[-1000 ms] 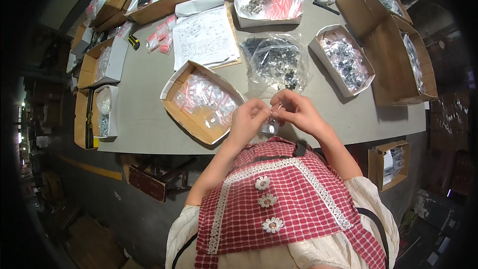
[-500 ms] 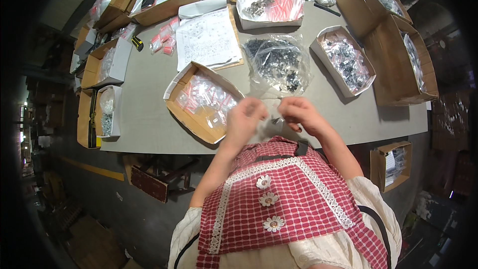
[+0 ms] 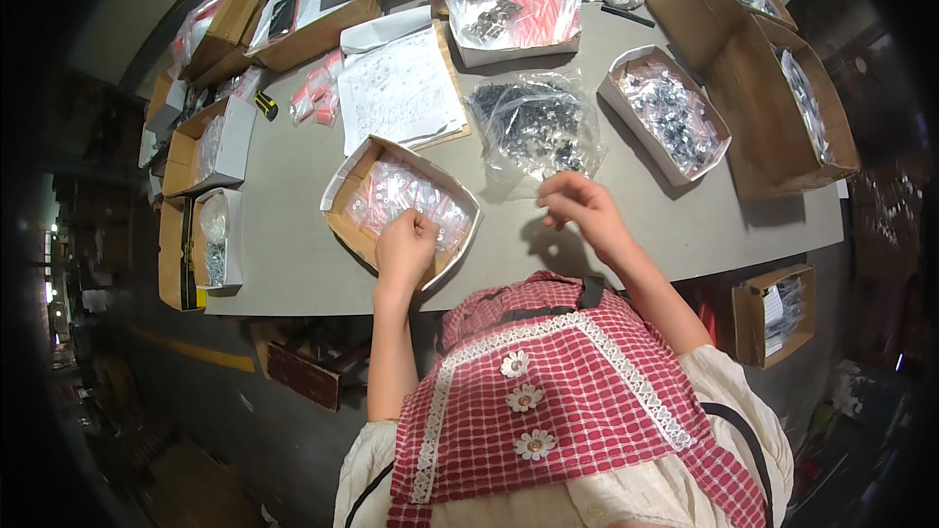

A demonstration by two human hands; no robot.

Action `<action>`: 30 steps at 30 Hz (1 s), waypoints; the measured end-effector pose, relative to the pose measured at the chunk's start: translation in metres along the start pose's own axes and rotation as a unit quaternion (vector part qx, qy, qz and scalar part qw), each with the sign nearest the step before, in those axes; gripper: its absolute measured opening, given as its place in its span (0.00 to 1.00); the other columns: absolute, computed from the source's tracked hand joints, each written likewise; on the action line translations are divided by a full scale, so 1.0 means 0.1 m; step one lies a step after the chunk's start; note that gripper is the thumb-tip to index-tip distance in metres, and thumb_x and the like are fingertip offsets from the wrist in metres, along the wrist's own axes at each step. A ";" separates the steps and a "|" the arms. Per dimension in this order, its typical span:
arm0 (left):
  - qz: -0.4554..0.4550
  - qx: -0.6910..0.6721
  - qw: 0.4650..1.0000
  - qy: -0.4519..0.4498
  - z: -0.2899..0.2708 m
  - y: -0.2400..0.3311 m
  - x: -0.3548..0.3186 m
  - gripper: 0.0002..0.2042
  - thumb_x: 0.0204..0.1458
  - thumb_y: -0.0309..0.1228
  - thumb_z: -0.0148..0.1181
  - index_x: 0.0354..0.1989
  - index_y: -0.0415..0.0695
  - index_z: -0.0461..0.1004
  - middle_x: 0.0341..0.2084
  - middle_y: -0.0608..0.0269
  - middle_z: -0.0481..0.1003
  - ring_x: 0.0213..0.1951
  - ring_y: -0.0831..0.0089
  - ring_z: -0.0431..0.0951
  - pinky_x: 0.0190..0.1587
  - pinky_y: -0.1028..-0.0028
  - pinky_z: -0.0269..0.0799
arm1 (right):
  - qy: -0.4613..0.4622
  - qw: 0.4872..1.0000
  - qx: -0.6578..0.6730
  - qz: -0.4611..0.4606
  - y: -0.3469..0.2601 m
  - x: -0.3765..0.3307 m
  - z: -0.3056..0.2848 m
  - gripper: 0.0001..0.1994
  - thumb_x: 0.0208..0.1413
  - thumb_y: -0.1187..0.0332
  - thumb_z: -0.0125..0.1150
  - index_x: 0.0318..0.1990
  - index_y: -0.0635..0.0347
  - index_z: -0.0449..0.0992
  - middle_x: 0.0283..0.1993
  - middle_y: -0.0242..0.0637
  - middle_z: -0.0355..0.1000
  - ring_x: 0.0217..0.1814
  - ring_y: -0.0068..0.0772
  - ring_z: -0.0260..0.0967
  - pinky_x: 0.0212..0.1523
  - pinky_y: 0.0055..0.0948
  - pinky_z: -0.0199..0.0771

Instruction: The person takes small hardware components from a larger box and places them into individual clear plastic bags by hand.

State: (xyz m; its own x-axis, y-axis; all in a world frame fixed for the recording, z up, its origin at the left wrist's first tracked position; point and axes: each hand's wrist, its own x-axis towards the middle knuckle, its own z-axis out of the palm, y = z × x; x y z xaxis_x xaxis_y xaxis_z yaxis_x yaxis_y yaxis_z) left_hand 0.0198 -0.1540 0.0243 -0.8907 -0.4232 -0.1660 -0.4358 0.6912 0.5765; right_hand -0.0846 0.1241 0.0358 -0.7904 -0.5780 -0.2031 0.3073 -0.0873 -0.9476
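My left hand is over the front part of an open cardboard box. Its fingertips are pinched together just above small clear bags holding white ring-shaped pieces; whatever is in the pinch is hidden. To the right, my right hand hovers at the near edge of a large clear plastic bag full of small black and metallic parts. Its fingers are loosely curled and apart, with nothing visible between them.
Behind the box lie printed sheets on a board. A box of red-edged bags stands at the back, a white box of bagged parts to the right. Tall cartons line the right edge; a yellow-black cutter lies at left.
My hands have parted: the left went from beside the box to over its bags, the right rose slightly toward the large bag. The view has shifted a little.
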 end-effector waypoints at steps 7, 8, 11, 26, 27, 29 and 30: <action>0.092 -0.236 0.965 -0.063 -0.29 0.57 -0.33 0.05 0.55 0.26 0.62 0.32 0.38 0.74 0.22 0.71 0.73 0.27 0.83 0.70 0.29 0.77 0.67 | -0.164 0.968 -0.190 0.008 -0.31 0.19 0.55 0.10 0.60 0.67 0.63 0.44 0.64 0.75 0.37 0.35 0.76 0.33 0.23 0.75 0.29 0.24 0.76; 0.112 -0.210 0.970 -0.043 -0.28 0.56 -0.33 0.06 0.54 0.27 0.63 0.32 0.37 0.74 0.22 0.66 0.74 0.26 0.80 0.72 0.30 0.75 0.69 | -0.170 0.969 -0.178 0.035 -0.35 0.20 0.55 0.09 0.59 0.69 0.63 0.42 0.64 0.76 0.34 0.35 0.76 0.31 0.23 0.76 0.29 0.24 0.76; 0.173 -0.132 0.976 0.007 -0.22 0.61 -0.36 0.06 0.53 0.27 0.64 0.33 0.37 0.75 0.23 0.61 0.76 0.27 0.74 0.76 0.31 0.73 0.71 | -0.194 0.969 -0.134 0.072 -0.42 0.19 0.51 0.06 0.58 0.72 0.63 0.35 0.66 0.76 0.27 0.34 0.76 0.25 0.24 0.75 0.29 0.24 0.77; 0.116 -0.259 0.930 -0.233 -0.13 0.82 -0.34 0.12 0.61 0.34 0.59 0.31 0.37 0.77 0.24 0.65 0.79 0.30 0.81 0.77 0.34 0.77 0.71 | -0.229 0.970 -0.059 0.053 -0.39 -0.06 0.31 0.12 0.56 0.65 0.70 0.27 0.58 0.73 0.21 0.23 0.68 0.20 0.11 0.61 0.20 0.17 0.55; 0.117 -0.285 0.920 -0.243 -0.09 0.79 -0.33 0.12 0.61 0.34 0.59 0.31 0.36 0.77 0.25 0.65 0.78 0.31 0.81 0.77 0.34 0.77 0.71 | -0.230 0.969 -0.058 0.064 -0.43 -0.07 0.30 0.12 0.57 0.65 0.69 0.28 0.58 0.73 0.21 0.23 0.69 0.20 0.11 0.61 0.20 0.17 0.55; 0.107 -0.313 0.909 -0.252 -0.05 0.80 -0.35 0.12 0.62 0.33 0.58 0.31 0.36 0.76 0.25 0.66 0.78 0.31 0.81 0.76 0.34 0.77 0.71 | -0.229 0.968 -0.053 0.090 -0.46 -0.10 0.27 0.11 0.59 0.65 0.67 0.29 0.59 0.74 0.21 0.23 0.69 0.20 0.12 0.61 0.21 0.17 0.56; 0.101 -0.328 0.904 -0.256 -0.03 0.80 -0.36 0.12 0.62 0.32 0.58 0.30 0.36 0.76 0.25 0.66 0.77 0.31 0.80 0.76 0.34 0.77 0.71 | -0.219 0.970 -0.038 0.094 -0.45 -0.10 0.26 0.11 0.59 0.65 0.67 0.28 0.59 0.74 0.21 0.24 0.69 0.20 0.13 0.62 0.21 0.18 0.57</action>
State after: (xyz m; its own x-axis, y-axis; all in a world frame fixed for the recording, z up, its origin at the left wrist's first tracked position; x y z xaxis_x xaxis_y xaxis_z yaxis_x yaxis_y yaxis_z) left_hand 0.0170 -0.0848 0.0788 -0.9597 0.1165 -0.2558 -0.2364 0.1578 0.9588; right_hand -0.0765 0.1130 0.0868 -0.4172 -0.8692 -0.2655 0.3704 0.1042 -0.9230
